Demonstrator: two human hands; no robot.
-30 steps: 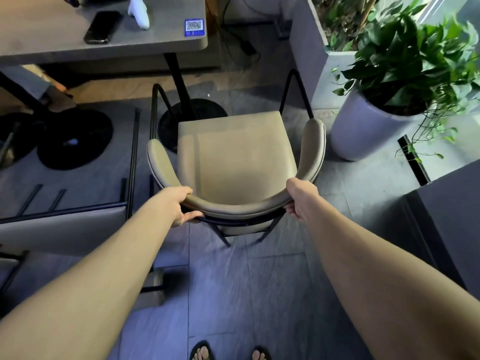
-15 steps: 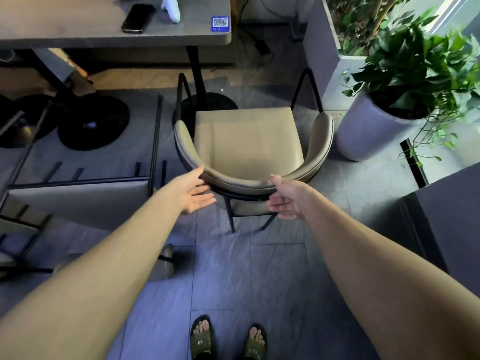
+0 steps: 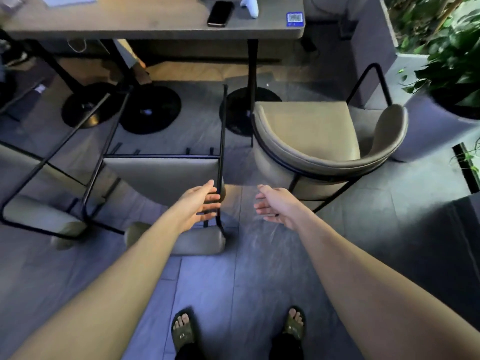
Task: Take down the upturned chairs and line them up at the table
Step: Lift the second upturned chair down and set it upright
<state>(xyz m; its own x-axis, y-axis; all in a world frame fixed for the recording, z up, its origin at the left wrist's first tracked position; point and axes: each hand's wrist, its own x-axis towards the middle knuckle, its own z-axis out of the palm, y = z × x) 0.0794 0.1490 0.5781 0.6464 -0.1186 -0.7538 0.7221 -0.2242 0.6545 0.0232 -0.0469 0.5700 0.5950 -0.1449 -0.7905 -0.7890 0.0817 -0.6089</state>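
**Both hands open between two chairs**

The left hand is open, its fingers spread just beside the black leg of an overturned chair lying on the floor. The right hand is open too and holds nothing. Just beyond it, to its right, the upright chair stands at the table.

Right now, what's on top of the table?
On the table: a dark phone, a white object and a blue QR sticker. Its far part is out of frame.
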